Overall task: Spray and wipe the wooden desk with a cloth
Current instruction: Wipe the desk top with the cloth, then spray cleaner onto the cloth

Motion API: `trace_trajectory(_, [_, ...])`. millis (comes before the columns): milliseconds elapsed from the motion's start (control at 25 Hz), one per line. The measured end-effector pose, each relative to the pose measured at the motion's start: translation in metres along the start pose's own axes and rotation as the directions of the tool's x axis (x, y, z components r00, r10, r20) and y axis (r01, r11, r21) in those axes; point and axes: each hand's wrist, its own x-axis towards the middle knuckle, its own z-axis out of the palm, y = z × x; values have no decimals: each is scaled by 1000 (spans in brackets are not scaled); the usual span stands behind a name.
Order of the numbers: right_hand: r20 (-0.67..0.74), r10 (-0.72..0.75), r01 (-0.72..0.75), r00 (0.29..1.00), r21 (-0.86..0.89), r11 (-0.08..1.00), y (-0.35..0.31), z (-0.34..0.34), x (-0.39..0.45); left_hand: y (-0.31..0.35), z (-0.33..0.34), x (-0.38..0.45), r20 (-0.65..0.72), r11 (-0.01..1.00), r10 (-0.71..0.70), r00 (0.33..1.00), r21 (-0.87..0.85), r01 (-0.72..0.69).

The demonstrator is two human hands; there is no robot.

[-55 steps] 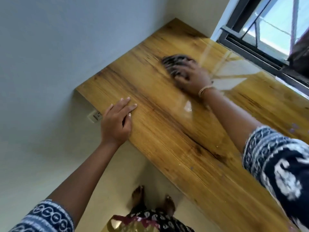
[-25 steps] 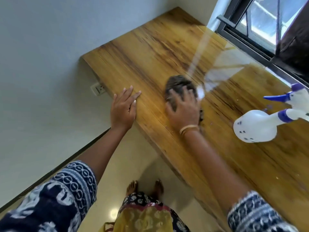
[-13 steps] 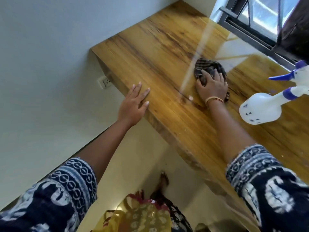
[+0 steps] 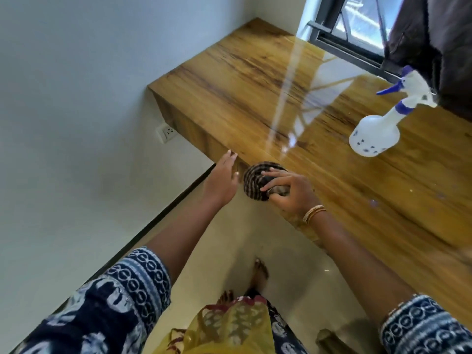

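Right hand grips bunched dark striped cloth at near front edge of glossy wooden tabletop, fingers curled over it, cloth bulging leftward past edge. Left hand just beside cloth, fingers straight, holding nothing, fingertips at tabletop edge. Farther right, white plastic spray bottle with blue trigger on tabletop, nozzle pointing left, long axis leaning toward window. Bare wood between bottle and far corner; walls bound left and back.
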Motion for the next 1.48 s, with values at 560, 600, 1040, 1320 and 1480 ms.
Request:
trace_trajectory(560, [-129,724,301,678,947,-114,45,-130,-106,143,39,-9,56,924,315,948,-248,-292])
trace_trajectory(600, [-155,730,318,666,944,-90,45,-144,-110,157,46,-5,61,909,342,938,-273,-314])
trace_trajectory(1040, [-129,620,281,774,947,-154,98,-275,-95,323,115,83,-48,884,95,994,-456,-107])
trace_trajectory(1320, [-128,527,250,840,954,-165,144,-314,-57,338,139,127,-217,898,30,976,-423,-121])
trace_trajectory(1480, [-152,475,247,867,958,-144,167,-326,-33,345,145,141,-273,906,95,957,-375,-197])
